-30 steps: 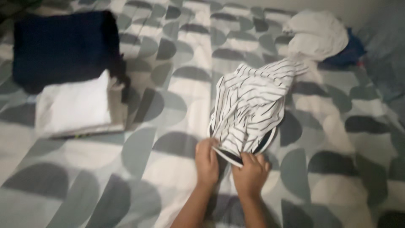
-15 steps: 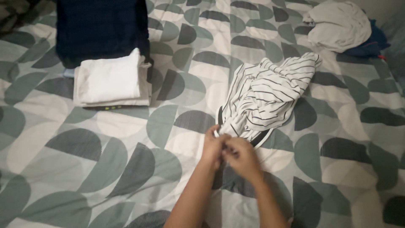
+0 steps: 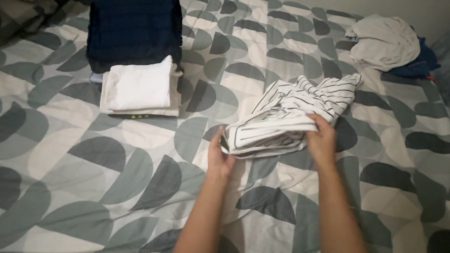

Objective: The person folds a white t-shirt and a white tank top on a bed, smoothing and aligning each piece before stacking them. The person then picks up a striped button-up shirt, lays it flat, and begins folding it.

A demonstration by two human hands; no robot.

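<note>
Both hands on a limp striped garment, mid-bed

Left hand (image 3: 219,158) and right hand (image 3: 321,140) pinch the near edge of the striped garment (image 3: 286,117) — soft, light, floppy, best held at the corners — on the patterned bed (image 3: 140,187); folded white cloth (image 3: 140,86) beyond.

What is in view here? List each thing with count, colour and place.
striped garment: one, white with dark stripes, crumpled at centre right, held at both ends
folded white stack: one, white, upper left
folded dark garment: one, navy, behind the white stack
loose pale garment: one, off-white, top right corner
blue garment: one, dark blue, under the pale garment
bedsheet: one, grey, green and cream half-circles, beneath everything
left hand: one, at the striped garment's left end
right hand: one, gripping its right end
</note>
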